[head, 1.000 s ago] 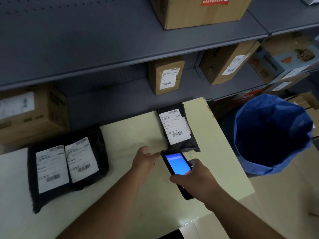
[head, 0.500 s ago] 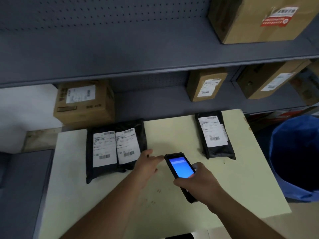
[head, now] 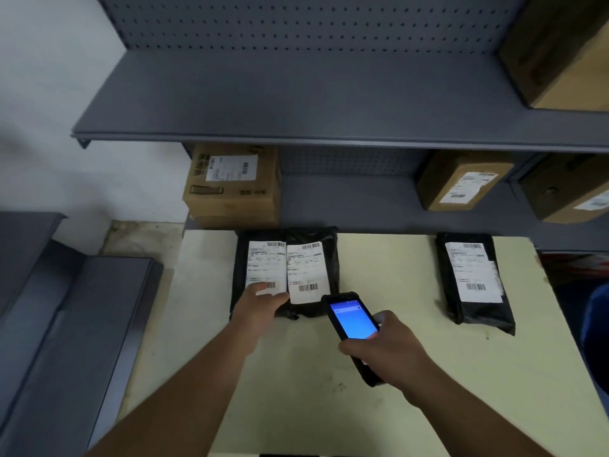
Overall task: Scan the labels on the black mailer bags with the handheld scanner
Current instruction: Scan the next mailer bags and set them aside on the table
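Two black mailer bags lie side by side at the back left of the pale table [head: 395,374]: a left bag [head: 260,258] and a middle bag [head: 313,258], each with a white barcode label. A third black mailer bag [head: 474,278] lies apart at the back right, label up. My left hand [head: 260,301] rests on the near end of the left bag, fingers on its label; whether it grips is unclear. My right hand [head: 389,351] holds the black handheld scanner [head: 351,319], blue screen lit, its head just in front of the middle bag.
Grey metal shelves stand behind the table, with cardboard boxes [head: 234,186] [head: 461,183] on the lower shelf and a large box [head: 560,51] above. A grey low unit [head: 66,308] sits left of the table. A blue bin edge [head: 598,324] shows at right.
My view swung left. My left hand reached from the bare table onto the near end of the left bag. The scanner in my right hand came closer to the middle bag.
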Demonstrator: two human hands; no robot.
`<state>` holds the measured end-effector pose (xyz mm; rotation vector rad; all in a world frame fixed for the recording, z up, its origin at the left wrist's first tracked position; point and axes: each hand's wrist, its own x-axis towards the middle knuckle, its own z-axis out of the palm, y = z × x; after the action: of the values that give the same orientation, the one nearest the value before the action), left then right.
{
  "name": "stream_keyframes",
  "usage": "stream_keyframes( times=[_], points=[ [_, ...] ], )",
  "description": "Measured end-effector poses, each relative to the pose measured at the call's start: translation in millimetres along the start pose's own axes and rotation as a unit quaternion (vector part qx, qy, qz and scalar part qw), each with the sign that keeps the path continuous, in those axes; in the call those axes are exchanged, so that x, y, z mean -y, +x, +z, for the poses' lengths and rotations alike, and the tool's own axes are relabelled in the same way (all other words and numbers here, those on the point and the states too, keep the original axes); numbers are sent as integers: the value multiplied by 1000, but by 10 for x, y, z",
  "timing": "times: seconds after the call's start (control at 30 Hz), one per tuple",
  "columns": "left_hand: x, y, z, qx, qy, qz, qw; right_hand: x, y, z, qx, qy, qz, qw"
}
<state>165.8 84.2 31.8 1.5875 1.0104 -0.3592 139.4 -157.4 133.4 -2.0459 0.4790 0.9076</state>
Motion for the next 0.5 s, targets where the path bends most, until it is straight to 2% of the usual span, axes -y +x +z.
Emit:
stream_keyframes(
  times=[0.3,0.5],
  points=[
    [154,259,-536,-80,85,25,993,223,64,317,7,-28,-1,1000],
    [297,424,-623,-86,97,-2,992,302,127,443,7,-36,7,999]
  ],
)
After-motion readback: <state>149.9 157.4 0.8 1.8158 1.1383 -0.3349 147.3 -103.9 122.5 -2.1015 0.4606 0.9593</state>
